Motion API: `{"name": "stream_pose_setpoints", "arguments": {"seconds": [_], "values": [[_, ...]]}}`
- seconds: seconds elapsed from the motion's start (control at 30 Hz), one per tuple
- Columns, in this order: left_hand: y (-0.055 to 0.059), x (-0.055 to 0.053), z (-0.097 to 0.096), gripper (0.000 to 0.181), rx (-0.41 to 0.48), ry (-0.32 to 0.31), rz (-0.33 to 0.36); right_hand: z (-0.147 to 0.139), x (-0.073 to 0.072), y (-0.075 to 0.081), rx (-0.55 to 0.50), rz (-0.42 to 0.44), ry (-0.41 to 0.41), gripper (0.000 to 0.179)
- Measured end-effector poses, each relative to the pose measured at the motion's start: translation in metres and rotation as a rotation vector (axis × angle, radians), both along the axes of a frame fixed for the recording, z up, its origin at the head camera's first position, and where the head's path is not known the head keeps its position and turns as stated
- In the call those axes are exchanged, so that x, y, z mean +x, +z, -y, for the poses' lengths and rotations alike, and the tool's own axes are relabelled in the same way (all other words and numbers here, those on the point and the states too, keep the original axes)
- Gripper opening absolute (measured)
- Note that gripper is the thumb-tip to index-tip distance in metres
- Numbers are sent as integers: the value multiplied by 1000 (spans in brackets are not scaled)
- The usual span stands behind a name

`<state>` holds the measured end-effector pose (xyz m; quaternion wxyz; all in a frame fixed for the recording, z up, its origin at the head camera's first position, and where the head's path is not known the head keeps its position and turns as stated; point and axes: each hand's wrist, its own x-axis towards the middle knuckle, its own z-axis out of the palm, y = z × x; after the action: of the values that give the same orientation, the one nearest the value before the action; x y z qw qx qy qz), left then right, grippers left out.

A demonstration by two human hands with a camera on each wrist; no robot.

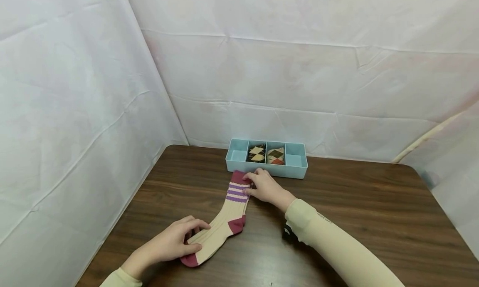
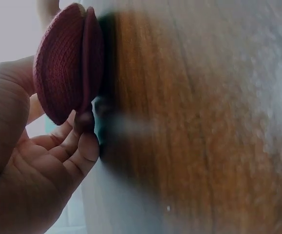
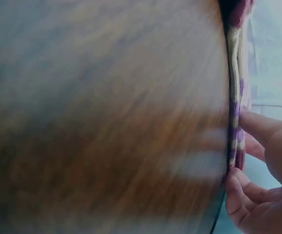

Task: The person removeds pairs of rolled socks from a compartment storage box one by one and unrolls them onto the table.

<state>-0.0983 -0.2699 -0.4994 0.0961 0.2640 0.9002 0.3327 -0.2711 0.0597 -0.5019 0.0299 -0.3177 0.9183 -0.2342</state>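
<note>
A pair of cream socks [image 1: 218, 224], one laid over the other, lies flat and slantwise on the dark wooden table. Its cuff, heel and toe are maroon, with purple stripes below the cuff. My left hand [image 1: 177, 239] rests at the foot end, thumb and fingers spread apart on the fabric. The two layered maroon toes [image 2: 63, 63] face the left wrist camera. At the cuff end, my right hand [image 1: 265, 187] touches the right edge, thumb near the stripes and fingers by the cuff. From the right wrist, the stacked striped edge [image 3: 235, 102] shows side-on.
Behind the cuff stands a light blue divided box [image 1: 267, 169]. Its middle compartments hold a folded black-and-yellow argyle sock [image 1: 256, 153] and a beige, green and orange argyle one [image 1: 275, 155]. White cloth [image 1: 299, 70] hangs behind and beside the table [image 1: 355, 187].
</note>
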Motion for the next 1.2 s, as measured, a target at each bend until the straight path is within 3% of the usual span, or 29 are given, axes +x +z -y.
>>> {"name": "stream_pose_setpoints", "arguments": {"seconds": [0.27, 0.4, 0.83, 1.2], "values": [[3, 2, -1, 41, -12, -22, -82, 2, -1, -4, -21, -23, 38, 34], [6, 3, -3, 41, -9, -28, -91, 4, -1, -3, -45, 20, 34, 32], [8, 6, -1, 43, 21, -8, 7, 4, -6, -5, -204, 224, -14, 30], [0, 2, 13, 38, 150, -23, 144, 9, -6, -4, -239, 228, -71, 40]]}}
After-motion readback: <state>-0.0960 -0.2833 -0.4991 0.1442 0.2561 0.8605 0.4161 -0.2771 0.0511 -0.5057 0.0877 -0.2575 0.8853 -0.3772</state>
